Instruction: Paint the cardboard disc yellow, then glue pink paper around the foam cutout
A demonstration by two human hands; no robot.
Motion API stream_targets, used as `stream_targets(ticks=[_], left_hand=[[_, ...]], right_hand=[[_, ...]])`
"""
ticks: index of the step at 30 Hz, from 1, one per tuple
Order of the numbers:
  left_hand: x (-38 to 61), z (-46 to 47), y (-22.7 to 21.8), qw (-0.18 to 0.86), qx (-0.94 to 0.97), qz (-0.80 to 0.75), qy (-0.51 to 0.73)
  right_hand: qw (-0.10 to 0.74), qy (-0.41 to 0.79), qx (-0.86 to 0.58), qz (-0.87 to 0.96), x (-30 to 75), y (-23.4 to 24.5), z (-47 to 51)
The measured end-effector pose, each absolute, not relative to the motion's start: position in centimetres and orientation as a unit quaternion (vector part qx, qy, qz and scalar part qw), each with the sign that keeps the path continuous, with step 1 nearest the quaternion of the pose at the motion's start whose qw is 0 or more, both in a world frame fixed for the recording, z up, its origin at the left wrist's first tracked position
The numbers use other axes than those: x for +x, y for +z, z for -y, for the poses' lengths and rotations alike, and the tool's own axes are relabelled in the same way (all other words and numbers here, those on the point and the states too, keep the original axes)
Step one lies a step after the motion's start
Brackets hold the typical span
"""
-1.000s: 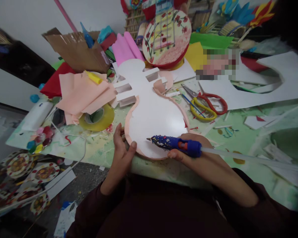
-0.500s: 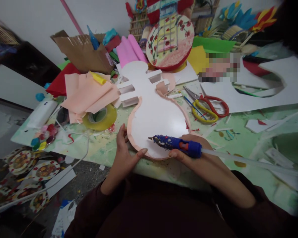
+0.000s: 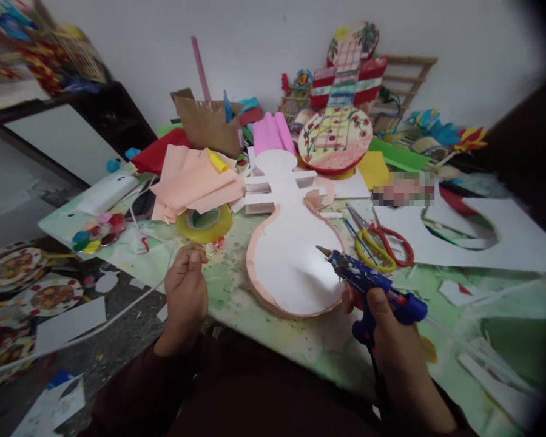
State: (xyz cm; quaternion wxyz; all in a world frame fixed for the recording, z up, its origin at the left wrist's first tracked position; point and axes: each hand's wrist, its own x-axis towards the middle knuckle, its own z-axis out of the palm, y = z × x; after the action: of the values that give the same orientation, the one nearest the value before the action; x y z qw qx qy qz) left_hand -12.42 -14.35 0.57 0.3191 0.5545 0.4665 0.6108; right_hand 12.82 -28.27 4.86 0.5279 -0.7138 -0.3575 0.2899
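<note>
On the table in front of me lies a white guitar-shaped foam-board form, its rounded body edged with a peach paper strip. My right hand grips a blue hot glue gun over the form's right lower edge. The gun's nozzle points left above the white surface, and a clear glue stick sticks out of its back. Left of the form, apart from it, my left hand is curled closed, with nothing showing in its fingers. A roll of yellow tape lies just beyond that hand.
Red-and-yellow scissors lie right of the form, beside cut white board. Peach paper sheets and a cardboard box sit at the back left. A painted guitar model stands behind. A white cord crosses the left side.
My left hand has let go of the form's edge and moved left, closing. My right hand has come off the form's edge and lifted the glue gun to the right, its nozzle tilting upward.
</note>
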Motion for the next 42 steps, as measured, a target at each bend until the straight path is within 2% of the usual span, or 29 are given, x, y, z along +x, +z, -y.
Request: stream_targets(ticks=[5, 8, 13, 16, 25, 30, 34, 42], left_hand=[[-12.8, 14.3, 0.5, 0.372, 0.515, -0.453, 0.625], [-12.6, 14.3, 0.1, 0.375, 0.505, -0.484, 0.609], [-12.1, 13.8, -1.3, 0.486, 0.528, -0.468, 0.515], [-11.5, 13.1, -2.0, 0.535, 0.525, -0.487, 0.449], [-9.5, 11.3, 0.5, 0.478, 0.609, -0.543, 0.325], [-8.5, 11.9, 1.0, 0.535, 0.562, -0.519, 0.357], [-8.2, 12.6, 1.4, 0.587, 0.532, -0.482, 0.375], [-8.8, 13.3, 3.3, 0.584, 0.559, -0.424, 0.408]], right_hand=[[0.551, 0.255, -0.720, 0.337, 12.9, 4.2, 28.2], [0.597, 0.237, -0.717, 0.273, 13.2, 3.6, 28.0], [0.726, 0.339, -0.565, 0.199, 13.4, 3.1, 26.5], [0.763, 0.357, -0.510, 0.174, 13.3, 2.9, 25.4], [0.753, 0.352, -0.525, 0.183, 12.2, 2.1, 25.3], [0.711, 0.289, -0.581, 0.270, 11.8, 1.5, 26.5], [0.719, 0.259, -0.577, 0.290, 11.8, 1.2, 27.0], [0.727, 0.253, -0.533, 0.351, 12.0, 2.3, 27.5]])
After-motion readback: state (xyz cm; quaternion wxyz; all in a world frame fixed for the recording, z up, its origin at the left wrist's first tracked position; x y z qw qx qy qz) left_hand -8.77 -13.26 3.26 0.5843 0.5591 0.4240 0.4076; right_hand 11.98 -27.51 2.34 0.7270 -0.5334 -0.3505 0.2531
